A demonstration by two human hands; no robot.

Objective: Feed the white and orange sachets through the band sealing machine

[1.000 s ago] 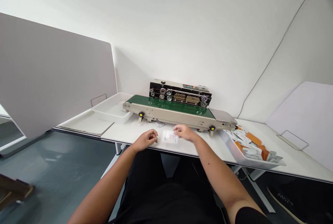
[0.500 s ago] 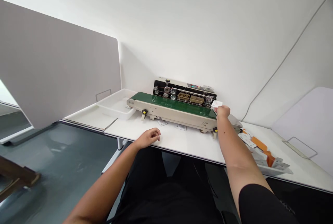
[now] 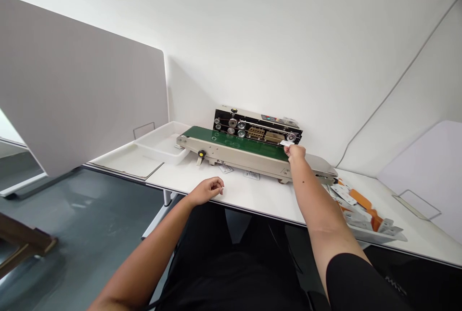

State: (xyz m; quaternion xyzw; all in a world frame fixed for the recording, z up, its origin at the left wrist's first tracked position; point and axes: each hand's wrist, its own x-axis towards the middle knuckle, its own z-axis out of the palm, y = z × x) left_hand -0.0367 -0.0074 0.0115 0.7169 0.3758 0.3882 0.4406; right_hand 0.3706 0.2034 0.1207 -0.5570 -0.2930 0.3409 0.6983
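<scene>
The right hand pinched a small white packet by one end. It had just moved left from beyond the end of the roller head, bringing the packet over the belt, near the round metal rollers; whether they touched it, I couldn't tell. The left hand curled loosely, seemingly empty, near the table edge. The belt looked slick and green, the tub whitish plastic, the orange pieces flat and round-cornered.

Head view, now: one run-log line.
right hand: pinches small flat white packet at black-fronted roller machine, near green conveyor belt | left hand: loosely curled at white table edge, nothing seen in it
</scene>
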